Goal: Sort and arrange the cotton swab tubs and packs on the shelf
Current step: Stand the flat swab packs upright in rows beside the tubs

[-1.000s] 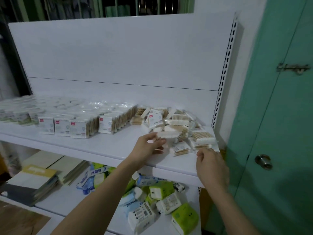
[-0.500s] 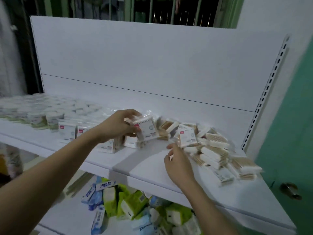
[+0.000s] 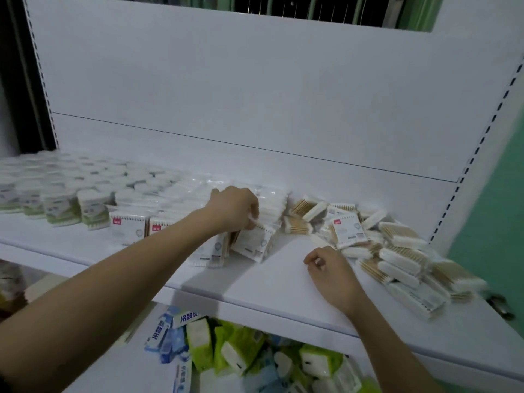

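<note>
On the white shelf (image 3: pixel 272 290), rows of upright cotton swab packs (image 3: pixel 127 229) stand at centre-left, with round swab tubs (image 3: pixel 61 205) further left. My left hand (image 3: pixel 234 208) grips the top of a tilted swab pack (image 3: pixel 253 242) at the right end of the front row. A loose heap of swab packs (image 3: pixel 394 251) lies on the shelf's right side. My right hand (image 3: pixel 330 272) rests on the bare shelf just left of that heap, fingers curled, holding nothing that I can see.
The white back panel (image 3: pixel 255 95) rises behind the shelf, with a slotted upright (image 3: pixel 479 146) at the right. A lower shelf holds green and blue tissue packs (image 3: pixel 232 350). A green door (image 3: pixel 507 222) stands at far right.
My left hand carried a swab pack from the heap leftward and set it against the end of the front row. My right hand drew back from the heap onto the bare shelf.
</note>
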